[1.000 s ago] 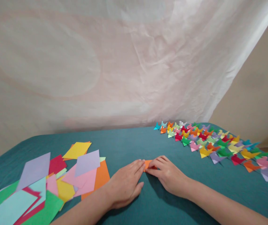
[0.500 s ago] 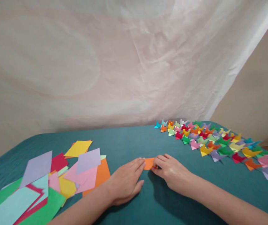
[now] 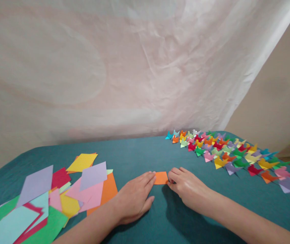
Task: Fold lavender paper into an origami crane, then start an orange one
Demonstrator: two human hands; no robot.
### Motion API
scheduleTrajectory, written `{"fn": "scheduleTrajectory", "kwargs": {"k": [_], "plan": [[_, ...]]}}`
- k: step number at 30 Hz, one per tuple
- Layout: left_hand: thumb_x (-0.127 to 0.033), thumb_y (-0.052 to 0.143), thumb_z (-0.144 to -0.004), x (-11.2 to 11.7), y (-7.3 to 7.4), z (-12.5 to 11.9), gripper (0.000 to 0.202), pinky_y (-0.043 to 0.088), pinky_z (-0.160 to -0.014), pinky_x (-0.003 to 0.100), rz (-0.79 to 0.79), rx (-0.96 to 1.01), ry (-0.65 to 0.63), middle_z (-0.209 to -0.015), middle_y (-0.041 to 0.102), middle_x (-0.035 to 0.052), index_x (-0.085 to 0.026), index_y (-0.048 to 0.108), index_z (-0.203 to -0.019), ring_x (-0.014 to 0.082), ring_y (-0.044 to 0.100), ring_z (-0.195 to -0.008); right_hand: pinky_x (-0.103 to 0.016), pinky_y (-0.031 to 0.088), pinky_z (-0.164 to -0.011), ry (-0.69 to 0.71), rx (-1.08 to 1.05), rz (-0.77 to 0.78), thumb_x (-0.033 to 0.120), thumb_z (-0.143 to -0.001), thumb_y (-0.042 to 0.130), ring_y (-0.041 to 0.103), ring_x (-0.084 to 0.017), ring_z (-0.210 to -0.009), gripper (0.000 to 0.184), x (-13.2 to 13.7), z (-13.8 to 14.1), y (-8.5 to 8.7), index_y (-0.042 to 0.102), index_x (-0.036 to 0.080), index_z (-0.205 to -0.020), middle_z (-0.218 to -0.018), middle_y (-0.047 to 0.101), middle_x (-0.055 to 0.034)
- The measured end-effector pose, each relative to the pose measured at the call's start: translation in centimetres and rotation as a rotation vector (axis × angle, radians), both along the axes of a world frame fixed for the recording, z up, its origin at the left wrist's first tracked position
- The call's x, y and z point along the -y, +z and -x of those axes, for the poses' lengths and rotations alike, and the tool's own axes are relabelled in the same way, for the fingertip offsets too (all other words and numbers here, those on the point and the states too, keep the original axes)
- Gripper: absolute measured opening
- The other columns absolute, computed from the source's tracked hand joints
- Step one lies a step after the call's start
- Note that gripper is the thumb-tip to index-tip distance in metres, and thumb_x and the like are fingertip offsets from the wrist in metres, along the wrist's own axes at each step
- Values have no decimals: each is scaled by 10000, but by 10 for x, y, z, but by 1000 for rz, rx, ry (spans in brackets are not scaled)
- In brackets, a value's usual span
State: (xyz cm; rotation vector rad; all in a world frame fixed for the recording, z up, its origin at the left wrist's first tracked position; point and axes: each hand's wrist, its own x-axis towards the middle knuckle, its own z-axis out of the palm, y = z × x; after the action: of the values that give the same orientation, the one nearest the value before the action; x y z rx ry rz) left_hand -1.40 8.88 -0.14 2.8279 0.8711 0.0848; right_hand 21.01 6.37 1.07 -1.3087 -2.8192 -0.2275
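Note:
A small folded piece of orange paper (image 3: 161,178) lies on the green-blue table between my hands. My left hand (image 3: 137,196) is flat and open, its fingertips resting on the paper's left end and its thumb held apart. Curled fingers of my right hand (image 3: 183,183) pinch at the paper's right edge; their tips partly hide what they grip. More of the orange sheet shows now than the hands cover.
Loose sheets of coloured paper overlap at the left, among them a lilac sheet (image 3: 37,184) and a yellow sheet (image 3: 82,162). Rows of folded paper birds (image 3: 221,162) stand at the right. A pale cloth (image 3: 124,67) hangs behind the table (image 3: 135,152).
My right fingers have slid slightly right to the paper's edge, uncovering more of its orange face. My left hand stays on the paper. The view has shifted a little.

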Motion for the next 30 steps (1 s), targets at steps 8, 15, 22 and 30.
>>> {"fn": "scheduleTrajectory", "kwargs": {"k": [8, 15, 22, 30], "plan": [[-313, 425, -883, 1, 2, 1, 546, 275, -1091, 365, -14, -2, 0, -1451, 304, 120, -123, 315, -1383, 234, 296, -1326, -316, 393, -800, 81, -336, -70, 102, -876, 485, 508, -180, -918, 200, -5, -3, -34, 643, 155, -987, -950, 630, -65], [-317, 449, -876, 0, 2, 1, 540, 258, -1098, 379, -16, 16, -17, -1452, 309, 105, -158, 323, -1376, 239, 295, -1325, -319, 411, -769, 68, -328, -86, 109, -880, 484, 492, -193, -888, 223, -5, 2, -40, 619, 154, -1052, -929, 587, -81], [-269, 484, -859, 0, 9, 1, 503, 278, -1084, 400, 12, 43, -58, -1434, 340, 93, -200, 356, -1340, 248, 318, -1311, -312, 418, -753, 75, -353, -77, 118, -902, 451, 500, -186, -877, 229, -6, 1, -39, 631, 162, -1035, -916, 577, -82], [-281, 480, -872, -1, 7, 2, 458, 285, -1078, 391, 3, 59, -70, -1427, 353, 85, -213, 384, -1315, 244, 335, -1301, -319, 419, -752, 89, -295, -84, 138, -902, 466, 506, -190, -866, 203, -6, 3, -39, 621, 148, -1032, -908, 579, -84]]}}
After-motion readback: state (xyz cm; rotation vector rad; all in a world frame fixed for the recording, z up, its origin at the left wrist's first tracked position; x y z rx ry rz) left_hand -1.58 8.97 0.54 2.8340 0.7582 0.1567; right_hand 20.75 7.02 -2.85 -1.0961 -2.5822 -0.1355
